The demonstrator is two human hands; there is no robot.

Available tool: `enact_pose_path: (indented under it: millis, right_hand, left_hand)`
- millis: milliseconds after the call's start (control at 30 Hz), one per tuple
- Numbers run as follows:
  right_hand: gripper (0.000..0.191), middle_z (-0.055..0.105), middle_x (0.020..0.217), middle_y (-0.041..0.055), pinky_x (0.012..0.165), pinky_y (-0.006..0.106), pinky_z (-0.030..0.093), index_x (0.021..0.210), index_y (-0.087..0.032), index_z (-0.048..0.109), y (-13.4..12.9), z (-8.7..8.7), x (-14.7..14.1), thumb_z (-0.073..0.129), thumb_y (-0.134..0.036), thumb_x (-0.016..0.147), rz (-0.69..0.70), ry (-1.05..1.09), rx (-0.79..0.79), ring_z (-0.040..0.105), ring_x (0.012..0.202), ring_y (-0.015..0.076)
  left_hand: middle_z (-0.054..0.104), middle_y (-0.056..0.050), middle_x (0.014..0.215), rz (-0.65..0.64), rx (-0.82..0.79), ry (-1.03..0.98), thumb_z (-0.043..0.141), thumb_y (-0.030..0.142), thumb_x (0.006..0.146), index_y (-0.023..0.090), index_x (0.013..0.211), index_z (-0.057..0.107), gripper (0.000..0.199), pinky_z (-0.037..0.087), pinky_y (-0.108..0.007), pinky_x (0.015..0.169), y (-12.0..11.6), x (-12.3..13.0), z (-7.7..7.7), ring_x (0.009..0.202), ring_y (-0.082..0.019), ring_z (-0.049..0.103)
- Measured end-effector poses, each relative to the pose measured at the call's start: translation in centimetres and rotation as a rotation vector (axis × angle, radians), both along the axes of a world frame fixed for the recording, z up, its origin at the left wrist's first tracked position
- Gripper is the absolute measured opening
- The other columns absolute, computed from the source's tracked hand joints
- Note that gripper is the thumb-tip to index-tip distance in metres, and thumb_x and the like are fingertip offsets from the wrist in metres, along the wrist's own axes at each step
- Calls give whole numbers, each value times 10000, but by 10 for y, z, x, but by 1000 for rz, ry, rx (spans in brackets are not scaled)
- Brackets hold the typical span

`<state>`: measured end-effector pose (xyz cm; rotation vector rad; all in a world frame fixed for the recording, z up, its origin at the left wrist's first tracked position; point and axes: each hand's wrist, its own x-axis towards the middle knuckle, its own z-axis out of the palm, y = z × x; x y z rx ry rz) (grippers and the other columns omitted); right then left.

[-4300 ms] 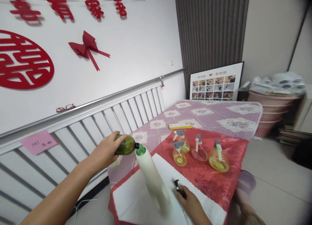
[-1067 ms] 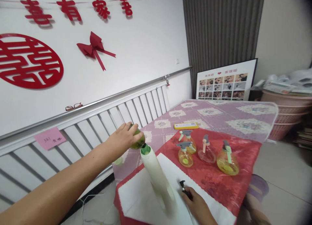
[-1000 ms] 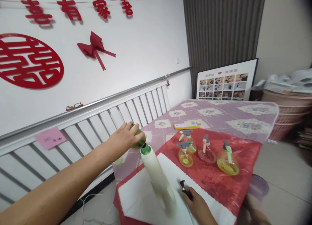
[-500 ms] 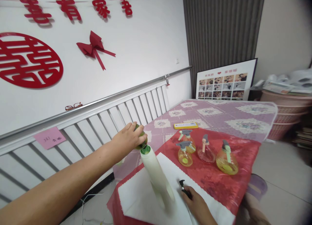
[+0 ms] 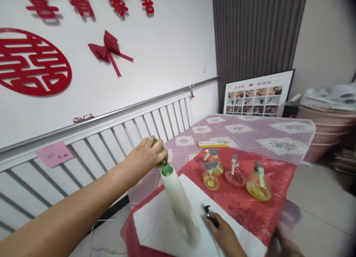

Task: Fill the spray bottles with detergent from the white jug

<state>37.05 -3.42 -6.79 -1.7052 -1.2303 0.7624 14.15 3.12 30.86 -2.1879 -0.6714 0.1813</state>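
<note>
My left hand [image 5: 146,152] is wrapped round a green bottle [image 5: 160,153], tipped over the open mouth of a tall pale green bottle [image 5: 179,201]. The tall bottle stands on a white cloth [image 5: 155,227]. My right hand [image 5: 224,231], low on the right side of that bottle, is closed round a black pump head [image 5: 211,219] with a thin tube below it. Beyond the cloth, several small spray bottles [image 5: 258,184] with yellow or pink liquid stand on a red cover [image 5: 239,208].
A yellow flat case [image 5: 211,143] lies on the purple patterned tablecloth [image 5: 201,129]. Behind the left arm runs a white radiator [image 5: 144,127]. Pink baskets [image 5: 319,134] and a framed photo board [image 5: 256,94] stand at the back right.
The view has shifted slightly. Both hands keep their holds, and the green bottle stays tipped at the tall bottle's mouth.
</note>
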Motion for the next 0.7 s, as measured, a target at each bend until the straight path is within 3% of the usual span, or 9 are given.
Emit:
enact_pose_path:
  millis: [267,500,633,700]
  right_hand:
    - [338,766,870,27,788,343,519,840,-255,666,1,0,0,537,-529,691,-21,-3,6,704,850,260]
    - [357,765,896,49,810,347,515,851,-237,665,3,-2,2,546,-529,682,-16,10,4,702,872,267]
    - [341,765,859,44,793,348,514,832,-241,668,3,-2,3,552,-523,679,-7,30,4,700,846,266]
    - [334,764,850,39,794,351,509,825,-242,672,3,-1,3,563,-520,673,-9,49,5,697,835,265]
  left_hand:
    - [444,-117,1332,25,-68,-94,682,94,704,285,1276,392,669,364,-455,959,7,-20,-5,1218,-332,410]
    - [446,-104,1325,57,-94,-157,544,-24,670,297,1338,314,777,417,-437,956,11,-37,-21,1229,-317,418]
    - [399,-136,1374,126,-186,-423,516,-1,691,283,1386,284,786,457,-463,936,7,-54,-39,1200,-317,466]
    - [395,-131,1374,141,-277,-650,565,98,723,286,1403,264,767,471,-485,941,1,-64,-57,1191,-314,482]
